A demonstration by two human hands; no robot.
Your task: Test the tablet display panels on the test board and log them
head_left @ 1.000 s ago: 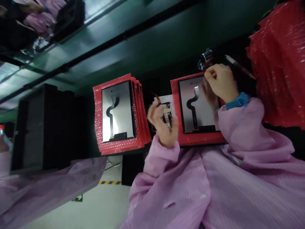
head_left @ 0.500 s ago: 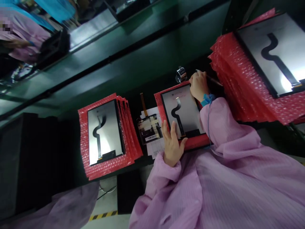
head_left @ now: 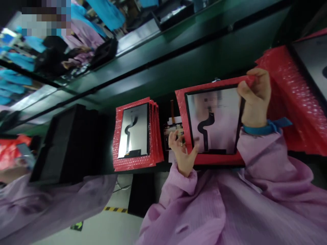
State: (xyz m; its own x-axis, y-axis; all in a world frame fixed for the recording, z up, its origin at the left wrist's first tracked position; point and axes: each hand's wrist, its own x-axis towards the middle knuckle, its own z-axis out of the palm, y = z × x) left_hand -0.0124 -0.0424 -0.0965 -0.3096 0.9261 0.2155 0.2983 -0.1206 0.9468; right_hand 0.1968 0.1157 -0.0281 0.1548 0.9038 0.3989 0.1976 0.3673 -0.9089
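An LCD screen panel [head_left: 222, 122] with a black curved flex cable lies face-down on a red bubble-wrap sheet [head_left: 217, 159] in front of me. My right hand [head_left: 255, 97] pinches the sheet's upper right corner between thumb and fingers. At the lower left edge of the same sheet is my left hand [head_left: 182, 153], open, with thumb over the panel's corner and fingers apart outside the edge. Behind those fingers, a circuit assembly with an orange ribbon [head_left: 172, 110] rests on white paper, partly covered.
Left of it stands a stack of red bubble-wrap sheets [head_left: 155, 149] topped by another screen panel [head_left: 139, 132]. More red sheets [head_left: 283, 85] and a panel [head_left: 311, 61] are at right. A black box [head_left: 61, 146] is at far left, beside a co-worker's sleeve [head_left: 66, 200].
My right hand has gone from the panel's upper right edge to gripping the sheet's corner. The sheet and panel look raised toward me. My left hand has shifted off the panel's face. The view has swung left.
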